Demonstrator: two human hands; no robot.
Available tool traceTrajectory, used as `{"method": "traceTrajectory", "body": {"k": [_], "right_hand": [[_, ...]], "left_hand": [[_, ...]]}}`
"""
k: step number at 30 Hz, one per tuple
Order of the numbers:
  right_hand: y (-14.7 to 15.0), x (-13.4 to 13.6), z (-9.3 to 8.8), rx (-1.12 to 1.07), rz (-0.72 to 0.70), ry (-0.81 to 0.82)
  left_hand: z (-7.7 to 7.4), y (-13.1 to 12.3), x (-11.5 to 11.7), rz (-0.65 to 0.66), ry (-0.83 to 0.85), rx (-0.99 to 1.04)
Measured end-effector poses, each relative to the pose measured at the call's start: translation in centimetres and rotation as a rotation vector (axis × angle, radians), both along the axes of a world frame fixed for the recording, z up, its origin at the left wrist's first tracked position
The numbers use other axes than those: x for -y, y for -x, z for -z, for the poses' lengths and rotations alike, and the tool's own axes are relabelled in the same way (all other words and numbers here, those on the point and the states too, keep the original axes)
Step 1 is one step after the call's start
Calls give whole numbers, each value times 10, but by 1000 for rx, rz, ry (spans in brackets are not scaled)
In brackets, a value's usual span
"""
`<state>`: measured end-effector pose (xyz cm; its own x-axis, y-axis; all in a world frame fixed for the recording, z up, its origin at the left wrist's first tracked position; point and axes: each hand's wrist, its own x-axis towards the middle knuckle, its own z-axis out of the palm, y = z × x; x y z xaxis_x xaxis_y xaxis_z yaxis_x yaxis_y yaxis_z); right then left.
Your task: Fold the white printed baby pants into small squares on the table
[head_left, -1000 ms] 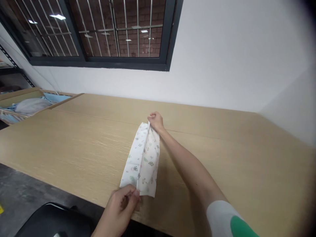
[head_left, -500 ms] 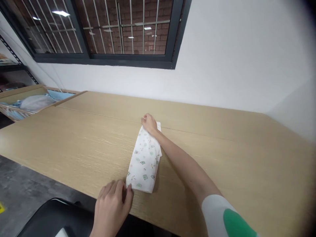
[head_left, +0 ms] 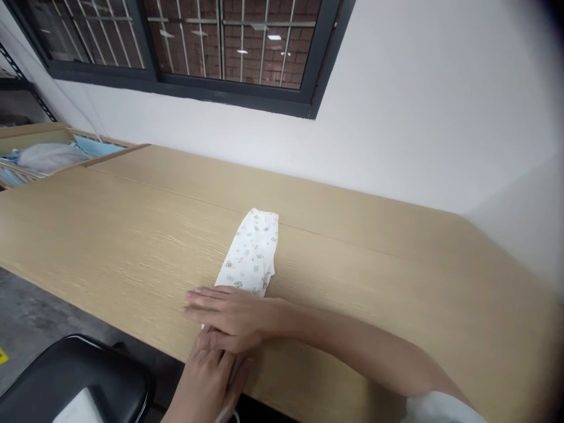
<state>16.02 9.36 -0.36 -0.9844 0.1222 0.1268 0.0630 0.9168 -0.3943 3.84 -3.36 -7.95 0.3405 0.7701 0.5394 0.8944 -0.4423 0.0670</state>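
A folded white garment (head_left: 253,249) with small green and brownish prints lies lengthwise on the wooden table. Across its near end rests my right hand (head_left: 235,314), fingers stretched out flat toward the left and palm down on the cloth. My left hand (head_left: 209,376) is at the table's front edge, partly beneath my right hand. Its thumb and fingers close around the garment's near end, though the fingertips are largely hidden. The garment's far end lies uncovered, with a small flap sticking out on its right side.
The wooden table (head_left: 352,270) runs along a white wall below a barred window (head_left: 229,47). At the far left, an open bin (head_left: 118,150) holds blue and whitish cloth. A black chair (head_left: 110,376) with a white object on it stands in front of the table.
My right hand has come back from the garment's far end to its near end, now lying flat over it and my left hand. The view has shifted slightly.
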Motion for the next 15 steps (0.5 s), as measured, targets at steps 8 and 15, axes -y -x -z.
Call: {"method": "traceTrajectory", "body": {"k": [8, 15], "right_hand": [[-19, -51, 34, 37, 177, -79], [-34, -122, 38, 172, 411, -104]], "left_hand": [[-1, 3, -1, -31, -41, -115], [-2, 4, 0, -20, -57, -139]]}}
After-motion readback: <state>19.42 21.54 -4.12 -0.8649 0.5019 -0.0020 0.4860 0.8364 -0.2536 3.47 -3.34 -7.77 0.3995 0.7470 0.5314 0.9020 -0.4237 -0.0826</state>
